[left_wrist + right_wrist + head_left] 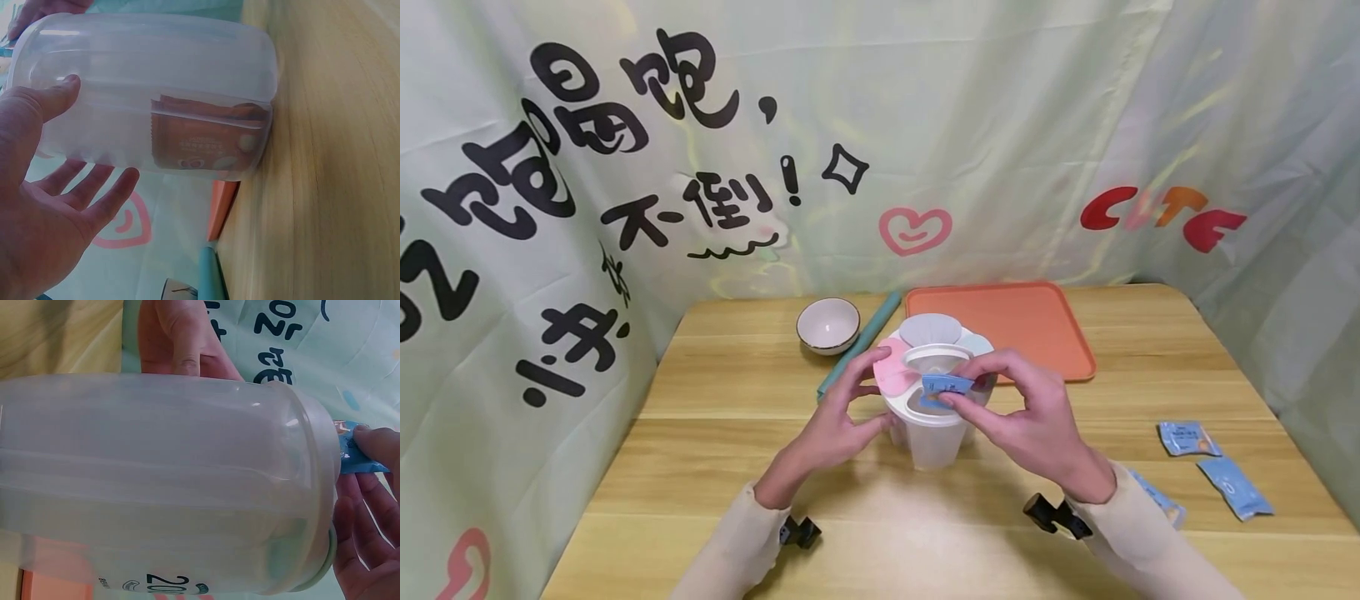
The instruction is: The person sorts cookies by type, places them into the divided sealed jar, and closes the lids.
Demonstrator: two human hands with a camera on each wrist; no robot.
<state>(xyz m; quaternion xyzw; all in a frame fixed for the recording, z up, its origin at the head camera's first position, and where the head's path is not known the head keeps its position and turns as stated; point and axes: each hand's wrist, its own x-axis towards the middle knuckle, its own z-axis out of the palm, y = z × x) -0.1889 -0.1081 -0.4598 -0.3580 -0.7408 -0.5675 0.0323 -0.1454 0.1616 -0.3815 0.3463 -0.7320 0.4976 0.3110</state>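
Observation:
A translucent storage canister (pixel 936 450) with several compartments stands upright on the table. Its top has a pink flap (pixel 892 377), a grey flap (pixel 930 329) and a pale blue one; the front flap is raised. My left hand (pixel 835 421) holds the canister's left side between thumb and fingers. Pinched between my right thumb and fingers is a small blue packet (pixel 947 384), right at the front opening. My right hand (pixel 1033 408) is over the canister's right edge. In the left wrist view, reddish-brown packets (pixel 200 137) lie at the bottom of one compartment.
Behind the canister are an orange tray (pixel 1022 308), a white bowl (pixel 828 325) and a rolled teal mat (pixel 868 337). On the right lie more blue packets (pixel 1235 487), one partly hidden by my right sleeve (pixel 1138 525). A printed curtain (pixel 1000 125) surrounds the table's back and sides.

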